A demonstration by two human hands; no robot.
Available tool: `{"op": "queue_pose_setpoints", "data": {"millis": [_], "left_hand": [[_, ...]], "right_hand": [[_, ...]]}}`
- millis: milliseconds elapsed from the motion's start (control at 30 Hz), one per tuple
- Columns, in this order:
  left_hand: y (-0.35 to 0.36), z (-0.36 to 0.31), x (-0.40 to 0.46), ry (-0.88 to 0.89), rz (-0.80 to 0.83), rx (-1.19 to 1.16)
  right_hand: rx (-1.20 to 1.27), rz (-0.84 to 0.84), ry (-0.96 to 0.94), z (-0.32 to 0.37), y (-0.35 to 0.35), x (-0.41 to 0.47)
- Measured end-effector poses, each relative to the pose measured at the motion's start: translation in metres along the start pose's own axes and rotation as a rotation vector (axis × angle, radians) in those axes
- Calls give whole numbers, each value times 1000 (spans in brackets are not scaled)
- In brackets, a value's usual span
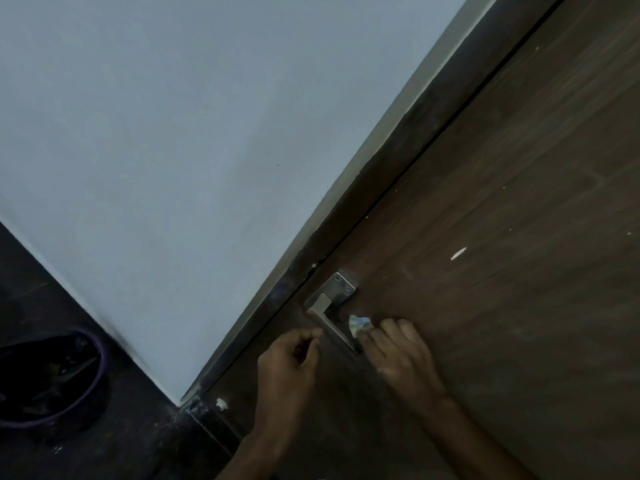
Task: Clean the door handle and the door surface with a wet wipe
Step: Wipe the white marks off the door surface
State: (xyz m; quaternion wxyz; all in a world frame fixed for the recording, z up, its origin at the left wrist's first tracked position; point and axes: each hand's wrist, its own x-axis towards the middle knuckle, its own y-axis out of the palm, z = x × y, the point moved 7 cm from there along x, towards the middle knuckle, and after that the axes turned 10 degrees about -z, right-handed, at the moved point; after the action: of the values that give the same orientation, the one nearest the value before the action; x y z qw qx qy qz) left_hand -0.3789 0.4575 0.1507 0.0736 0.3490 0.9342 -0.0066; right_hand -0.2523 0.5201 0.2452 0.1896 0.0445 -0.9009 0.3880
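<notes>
A silver lever door handle (327, 320) on a square plate is fixed to the dark brown wooden door (519, 202), which fills the right side of the tilted view. My right hand (398, 355) holds a crumpled pale wet wipe (358, 323) in its fingertips against the right side of the lever. My left hand (291, 362) hovers just left of the lever with its fingers loosely curled and its fingertips near the lever's lower edge; it holds nothing that I can see.
A pale blue-grey wall (173, 150) meets the dark door frame (346, 237) left of the door. A round dark bin with a purple rim (52, 379) stands on the dark floor at the lower left. White specks dot the door.
</notes>
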Motion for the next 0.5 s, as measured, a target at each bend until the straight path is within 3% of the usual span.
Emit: {"op": "queue_pose_setpoints", "data": {"millis": [67,200,367,500], "left_hand": [[9,17,-6,-103,48,-16],[32,51,-12,-290,171,-55],[63,60,-10,-561,295,-393],[84,49,-2,-661,376,-645]], "right_hand": [[-20,18,61,-3,9,-6],[-130,-109,257,-23,8,-9],[-38,184,146,5,38,-12],[-49,112,213,-4,41,-11]]}}
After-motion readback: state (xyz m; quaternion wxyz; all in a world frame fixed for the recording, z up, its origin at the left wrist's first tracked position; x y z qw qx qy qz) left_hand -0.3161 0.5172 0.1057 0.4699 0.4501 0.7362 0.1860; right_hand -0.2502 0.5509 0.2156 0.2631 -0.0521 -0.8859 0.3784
